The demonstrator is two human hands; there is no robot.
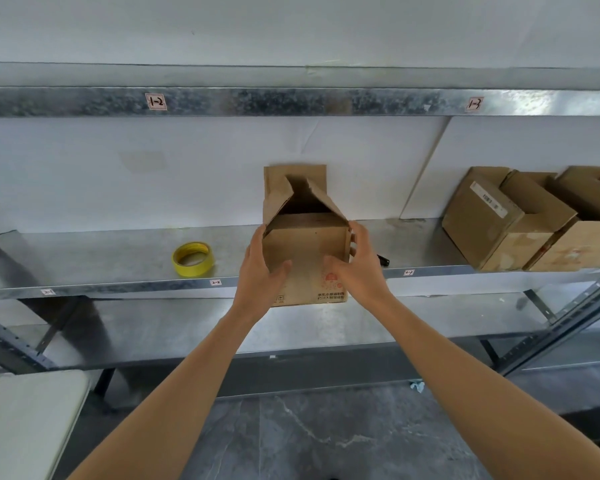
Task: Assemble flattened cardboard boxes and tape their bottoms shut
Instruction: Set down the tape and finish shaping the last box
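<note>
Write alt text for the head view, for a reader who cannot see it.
The left hand and right hand grip the sides of a small cardboard box, its upper flaps open, at the front edge of a metal shelf. A yellow tape roll lies on the shelf to the left; other boxes stand at the right.

Both arms reach forward, left hand [257, 271] and right hand [362, 268] gripping the box [307, 251] between them, thumbs in front.
</note>
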